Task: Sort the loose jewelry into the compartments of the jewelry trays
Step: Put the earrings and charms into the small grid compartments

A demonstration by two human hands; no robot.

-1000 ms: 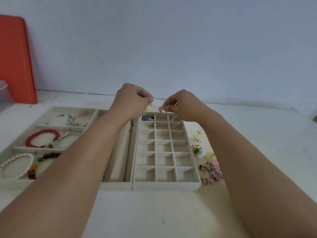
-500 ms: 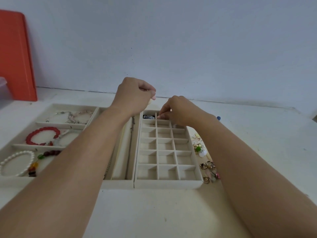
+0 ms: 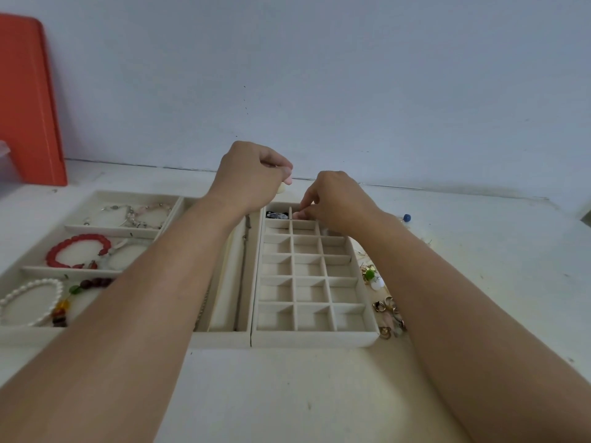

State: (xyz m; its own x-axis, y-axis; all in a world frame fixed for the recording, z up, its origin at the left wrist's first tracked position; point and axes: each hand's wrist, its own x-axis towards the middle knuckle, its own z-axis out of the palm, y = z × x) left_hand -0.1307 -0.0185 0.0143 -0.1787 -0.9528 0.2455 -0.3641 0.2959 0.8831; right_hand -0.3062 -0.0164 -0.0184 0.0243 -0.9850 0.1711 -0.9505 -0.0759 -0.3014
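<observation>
An orange board (image 3: 28, 100) is leaning against the wall at the far left of the white table (image 3: 287, 394); beside it a wide tray (image 3: 96, 195) is lying with its compartments holding bracelets: a silver and pink pair (image 3: 134, 214) at the back, a red bead bracelet (image 3: 78, 250) in the middle, a pearl bracelet (image 3: 30, 302) and a strand of coloured beads (image 3: 68, 303) at the front; the left forearm is crossing over the right part of this tray and over the long narrow compartments (image 3: 228, 282) next to it, where a thin chain (image 3: 247, 228) is lying; the left hand (image 3: 249, 174) is hovering above the back edge of the trays, its fingers curled and pinching a small cream bead (image 3: 282, 188) that is hanging below the fingertips; just to the right, the grid tray (image 3: 319, 338) is sitting against the narrow one, with a dark piece (image 3: 277, 215) resting in its back left cell; the right hand (image 3: 335, 199) is reaching down into the back row of the grid, its fingers bent and drawn together at the middle cell, and whether they are gripping anything I cannot tell; to the right of the grid tray the loose jewelry (image 3: 382, 302) is lying on the table, partly hidden by the right forearm, with a green and white piece (image 3: 372, 278) and some gold rings (image 3: 388, 306) showing; a small blue bead (image 3: 406, 217) is sitting further back.
</observation>
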